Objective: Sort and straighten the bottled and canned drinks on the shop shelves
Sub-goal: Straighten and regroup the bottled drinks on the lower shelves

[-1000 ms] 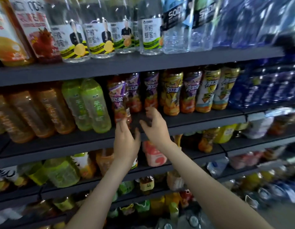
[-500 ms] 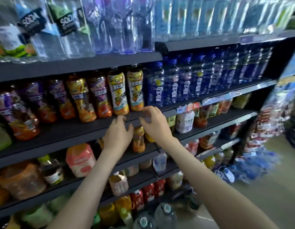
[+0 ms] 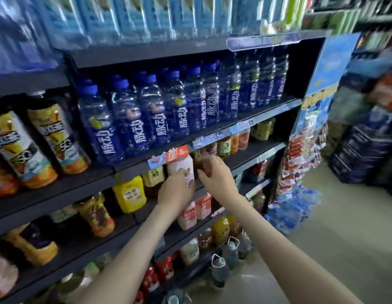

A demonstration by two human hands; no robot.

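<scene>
On the third shelf down stands a white and pink bottle (image 3: 181,166), just under an orange price tag (image 3: 178,152). My left hand (image 3: 176,189) grips its lower front. To its right is a dark brown bottle with a reddish label (image 3: 203,157), and my right hand (image 3: 216,175) curls round it with the thumb at the front. Above them a row of blue-capped blue bottles (image 3: 160,119) fills the dark shelf (image 3: 85,178). Motion blurs the whole view.
Yellow and brown tea bottles (image 3: 129,195) stand left of my left hand, and pink cartons (image 3: 202,205) one shelf down. Big water jugs (image 3: 219,268) sit on the floor by the shelf foot. Hanging snack packs (image 3: 300,161) and stacked cases (image 3: 357,154) border the open aisle floor (image 3: 333,238).
The view has swung right along the shelves. Both hands have moved from the shelf edge under the orange juice bottles down to the white bottle and the brown bottle.
</scene>
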